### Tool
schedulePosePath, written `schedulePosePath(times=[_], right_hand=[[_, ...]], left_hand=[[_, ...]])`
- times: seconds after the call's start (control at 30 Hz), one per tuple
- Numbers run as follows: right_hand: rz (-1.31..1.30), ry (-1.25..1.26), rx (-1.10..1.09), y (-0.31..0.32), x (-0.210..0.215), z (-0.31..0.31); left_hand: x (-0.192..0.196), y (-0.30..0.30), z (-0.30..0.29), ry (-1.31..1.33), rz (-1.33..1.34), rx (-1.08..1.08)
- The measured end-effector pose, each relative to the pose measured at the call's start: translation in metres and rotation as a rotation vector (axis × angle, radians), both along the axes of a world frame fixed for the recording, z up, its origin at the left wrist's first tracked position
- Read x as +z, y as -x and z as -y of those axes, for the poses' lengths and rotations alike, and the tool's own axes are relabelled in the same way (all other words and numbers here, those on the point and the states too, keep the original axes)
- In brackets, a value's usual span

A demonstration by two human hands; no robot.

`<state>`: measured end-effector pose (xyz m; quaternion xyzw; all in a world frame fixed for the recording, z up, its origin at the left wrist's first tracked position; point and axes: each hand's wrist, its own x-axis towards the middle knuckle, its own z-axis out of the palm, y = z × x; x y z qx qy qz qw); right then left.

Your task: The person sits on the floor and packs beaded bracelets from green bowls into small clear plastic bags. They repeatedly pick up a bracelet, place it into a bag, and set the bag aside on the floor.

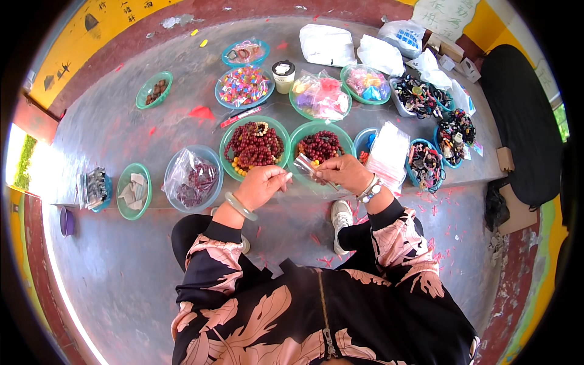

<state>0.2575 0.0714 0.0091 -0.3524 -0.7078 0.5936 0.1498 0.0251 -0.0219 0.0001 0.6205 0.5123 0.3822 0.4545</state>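
My left hand (263,187) is closed in a pinch in front of the green bowl (226,167) of dark red bead bracelets (252,146). A tiny pale spot shows at its fingertips, too small to name. Between the thumb and fingers of my right hand (348,173) is a small clear plastic bag (303,163). The bag hangs over the near edge of a second green bowl (348,135), which also holds dark red bead bracelets (320,146). My two hands are a short way apart.
Right of my right hand lies a stack of clear plastic sleeves (387,152). Bowls of dark hair ties (424,159) stand beyond. A lidded cup (283,76), a red cutter knife (241,117) and a bowl of colourful beads (243,85) sit farther back. Left stands a blue bowl (213,198) with bagged beads.
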Motion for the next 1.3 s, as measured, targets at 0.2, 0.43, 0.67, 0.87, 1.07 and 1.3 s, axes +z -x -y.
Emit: schedulePosePath(times=[0.2,0.43,0.67,0.87,1.07,1.3], right_hand=[[-0.056,0.187,-0.002,0.005,0.013,0.007],[-0.216,0.227,-0.129,0.011,0.001,0.006],[-0.084,-0.24,-0.298,0.026,-0.005,0.013],[-0.029,-0.998,-0.317,0.049,0.003,0.035],[-0.082,-0.675,-0.233,0.051,0.004,0.036],[-0.088,-0.203,-0.171,0.047,-0.009,0.024]], left_hand=[[-0.001,0.001,0.001,0.019,-0.092,0.064],[-0.003,-0.009,-0.005,-0.346,-0.221,0.364],[0.0,-0.024,0.0,-0.26,-0.028,0.442],[-0.007,-0.041,0.0,0.094,0.355,0.299],[-0.007,-0.033,0.0,0.276,0.698,0.276],[-0.012,-0.026,-0.001,0.28,0.778,0.248]])
